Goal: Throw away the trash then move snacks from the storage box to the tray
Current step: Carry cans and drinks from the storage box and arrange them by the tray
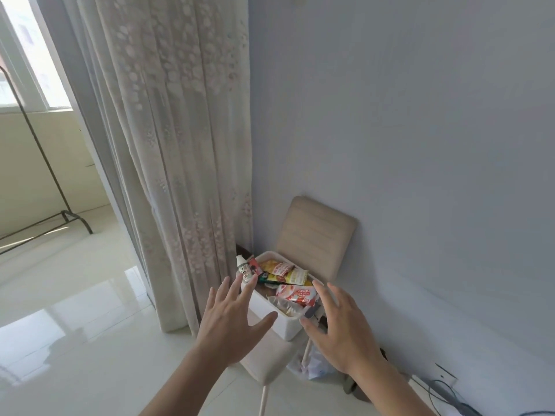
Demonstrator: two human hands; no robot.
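**Both hands spread before the snack box**

In the head view we see the white plastic storage box [279,321] sitting on a beige padded chair [315,232] against the pale wall. Our left hand [231,322] and right hand [339,328] hover near its two sides, fingers straight and spread, holding nothing. Inside lie a red-and-white snack packet [297,294] and a yellow snack packet [288,276]. A small white bottle [244,270] stands at the box's far left edge, beside the patterned cream curtain [180,145].

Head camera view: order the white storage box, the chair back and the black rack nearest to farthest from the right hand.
1. White storage box, beside the right hand.
2. Chair back, behind the box.
3. Black rack, far off on the left.
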